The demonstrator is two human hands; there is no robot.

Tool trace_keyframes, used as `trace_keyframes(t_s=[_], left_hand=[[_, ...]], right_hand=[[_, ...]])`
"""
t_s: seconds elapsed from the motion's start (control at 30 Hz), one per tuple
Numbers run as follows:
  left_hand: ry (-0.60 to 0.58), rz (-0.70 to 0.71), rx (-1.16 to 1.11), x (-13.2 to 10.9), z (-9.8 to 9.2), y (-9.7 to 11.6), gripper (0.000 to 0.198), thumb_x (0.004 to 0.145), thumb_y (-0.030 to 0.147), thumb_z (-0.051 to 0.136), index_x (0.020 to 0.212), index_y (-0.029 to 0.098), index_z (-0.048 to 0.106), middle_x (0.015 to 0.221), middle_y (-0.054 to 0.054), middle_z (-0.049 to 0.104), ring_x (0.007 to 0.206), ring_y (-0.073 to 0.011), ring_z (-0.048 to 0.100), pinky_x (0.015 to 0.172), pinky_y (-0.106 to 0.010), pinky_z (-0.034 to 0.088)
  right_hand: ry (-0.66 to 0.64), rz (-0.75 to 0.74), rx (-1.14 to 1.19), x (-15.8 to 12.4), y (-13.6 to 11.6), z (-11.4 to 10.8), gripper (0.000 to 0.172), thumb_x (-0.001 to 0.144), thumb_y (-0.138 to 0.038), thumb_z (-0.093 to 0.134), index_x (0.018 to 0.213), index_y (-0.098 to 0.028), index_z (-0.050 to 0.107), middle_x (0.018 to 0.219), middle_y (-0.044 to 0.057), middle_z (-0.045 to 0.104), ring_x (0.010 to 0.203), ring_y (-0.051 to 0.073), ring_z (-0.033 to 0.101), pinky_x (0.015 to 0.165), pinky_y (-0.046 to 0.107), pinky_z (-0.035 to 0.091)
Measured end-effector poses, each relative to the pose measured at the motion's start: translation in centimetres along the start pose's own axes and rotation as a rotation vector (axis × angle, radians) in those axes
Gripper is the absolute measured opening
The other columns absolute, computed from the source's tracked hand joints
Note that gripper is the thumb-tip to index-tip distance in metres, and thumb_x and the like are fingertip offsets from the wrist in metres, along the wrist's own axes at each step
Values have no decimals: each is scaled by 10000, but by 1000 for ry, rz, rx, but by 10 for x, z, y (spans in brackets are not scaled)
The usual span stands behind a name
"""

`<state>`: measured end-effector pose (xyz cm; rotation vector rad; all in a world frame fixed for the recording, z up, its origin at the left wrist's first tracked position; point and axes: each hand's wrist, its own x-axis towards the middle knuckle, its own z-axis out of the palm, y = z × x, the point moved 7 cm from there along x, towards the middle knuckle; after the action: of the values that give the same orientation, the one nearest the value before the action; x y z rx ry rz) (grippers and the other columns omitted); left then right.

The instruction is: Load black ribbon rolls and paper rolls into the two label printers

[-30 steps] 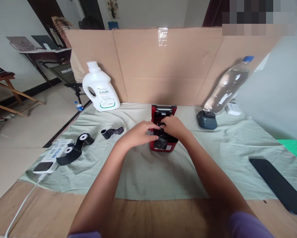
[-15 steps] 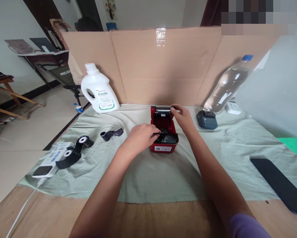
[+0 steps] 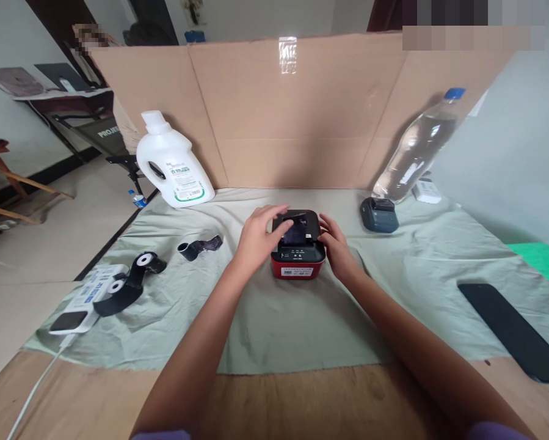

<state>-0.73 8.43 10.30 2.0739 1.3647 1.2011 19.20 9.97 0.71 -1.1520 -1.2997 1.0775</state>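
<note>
A small red and black printer (image 3: 298, 271) stands on the green cloth in the middle, its lid down. My left hand (image 3: 261, 235) is at the lid's left side, fingers apart, the thumb reaching over the top. On the right side of the printer, my right hand (image 3: 337, 247) has its fingers spread, fingertips close to the lid's edge. A dark glossy strip (image 3: 295, 231) lies over the lid's window. Neither hand is wrapped round anything.
Left are a white jug (image 3: 176, 165), a small black roll (image 3: 189, 250), a larger black ribbon on two cores (image 3: 130, 293) and a white box (image 3: 93, 293). Right are a dark device (image 3: 379, 215), a tilted clear bottle (image 3: 418, 150) and a black phone (image 3: 512, 330).
The printer's lid has swung from raised to down. My left hand has moved up from inside the printer to its lid, and my right hand has come lower beside it. The view has shifted slightly.
</note>
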Motion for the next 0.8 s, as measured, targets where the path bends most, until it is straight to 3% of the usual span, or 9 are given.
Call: trace_keyframes(t_s=[0.07,0.2,0.33,0.5,0.57,0.67,0.8], left_hand=[[-7,-143,-185,2,6,-27,495,890,396,579,1366,260,586,1398,-65,603,1286,-244,537,1052,-380,437],[-215,-406,-581,-7,37,-69,722,811,286,539,1521,269,407,1570,-42,429,1422,-253,436,1135,-399,399],[-279,-437,-721,-17,49,-80,868,760,250,555,1575,348,271,1611,28,350,1446,-241,409,1143,-392,413],[-296,-386,-768,-22,51,-77,795,776,273,576,1538,354,366,1603,19,366,1439,-256,418,1151,-408,399],[-248,-360,-724,-22,48,-76,693,767,279,581,1456,307,512,1592,-6,391,1452,-269,394,1158,-407,381],[-140,-276,-579,-20,42,-69,441,747,270,554,1149,245,734,1632,9,307,1487,-276,324,1168,-388,356],[-194,-122,-414,-21,41,-47,271,758,259,496,754,228,765,1637,82,274,1504,-277,282,1188,-389,325]], right_hand=[[-6,44,51,1,11,2,671,788,-317,500,1453,-287,414,1500,67,494,1308,233,524,1054,420,467],[-13,71,177,1,19,6,698,775,-332,523,1463,-249,433,1504,65,509,1350,250,500,1086,441,447],[-57,32,157,1,16,10,709,784,-321,485,1486,-237,437,1510,45,511,1364,254,491,1097,445,439],[-67,-40,37,2,21,10,727,806,-309,429,1530,-250,388,1532,24,487,1381,235,482,1132,452,408],[-62,-68,59,2,26,8,689,833,-338,448,1514,-245,413,1530,31,491,1393,231,472,1154,447,386],[-40,-102,99,-1,29,7,640,870,-405,485,1483,-224,454,1533,52,487,1407,231,458,1176,438,360],[9,-131,47,-7,22,5,610,903,-500,490,1442,-214,505,1510,66,515,1396,238,472,1185,435,345]])
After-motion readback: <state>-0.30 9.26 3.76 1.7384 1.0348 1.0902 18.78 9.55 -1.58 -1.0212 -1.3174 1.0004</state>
